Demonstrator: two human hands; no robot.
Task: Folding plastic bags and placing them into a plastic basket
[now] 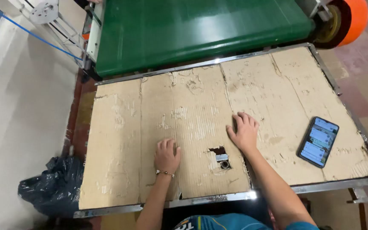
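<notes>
Both hands are down flat on the cardboard sheet [192, 106] that covers the table [218, 198], a metal-edged frame. The left hand [167, 155] rests palm down at about 7 o'clock from the middle of the sheet, fingers lying close together and pointing toward 12 o'clock, a thin bracelet [164, 172] at the wrist; it holds nothing. The right hand [243, 133] lies palm down just right of centre, fingers slightly spread and pointing to 12 o'clock, also gripping nothing, simply pressing on the worn, scuffed board.

Between the two hands, a touch nearer the right one at its 7 o'clock, there is a ragged hole [219, 152] torn through the cardboard, and a small metal part [222, 160] shows through it. A seam in the board runs up toward 12 o'clock just beside the right hand.

Well apart at 3 o'clock, a smartphone [318, 142] lies tilted on the cardboard with its screen lit. At 12 o'clock, beyond the table's far edge, a green conveyor belt [201, 30] stretches across, with an orange roll [353, 17] at 1 o'clock. Off the table at 8 o'clock, a dark plastic bag [52, 187] sits on the floor.
</notes>
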